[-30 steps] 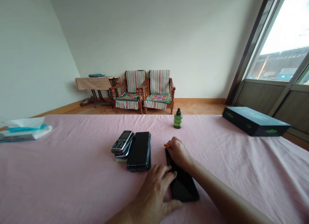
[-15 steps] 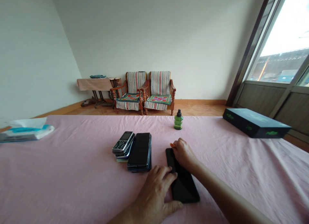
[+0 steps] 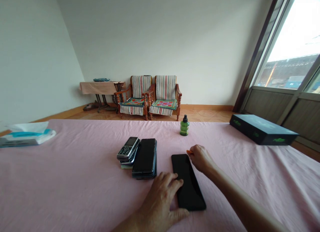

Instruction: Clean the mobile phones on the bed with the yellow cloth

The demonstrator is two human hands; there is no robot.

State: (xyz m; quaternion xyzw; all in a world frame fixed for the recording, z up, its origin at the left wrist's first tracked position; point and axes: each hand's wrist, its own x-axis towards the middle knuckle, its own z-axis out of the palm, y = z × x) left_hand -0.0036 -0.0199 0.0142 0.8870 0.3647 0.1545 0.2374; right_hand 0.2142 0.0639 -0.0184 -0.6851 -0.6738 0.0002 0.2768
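A black smartphone [image 3: 188, 187] with a dark, glossy screen lies flat on the pink cloth. My left hand [image 3: 160, 198] is spread at its left side, with fingertips on its edge and the thumb near its bottom corner. At the phone's top right corner, my right hand [image 3: 201, 157] is closed around a small orange thing [image 3: 189, 151]; only its tip shows, so its kind is unclear. Left of the phone sits a stack of smartphones [image 3: 145, 157]. Against that stack lies a pile of keypad phones [image 3: 128, 148].
A green spray bottle [image 3: 184, 127] stands beyond the phone. A black box [image 3: 262, 130] is at the right of the pink-covered surface [image 3: 75, 178], and a tissue pack [image 3: 30, 137] at the left. Two wooden armchairs [image 3: 163, 95] stand against the far wall.
My right hand has moved right with the orange thing, from over the phone's top end to its top right corner. My left hand has stayed in place.
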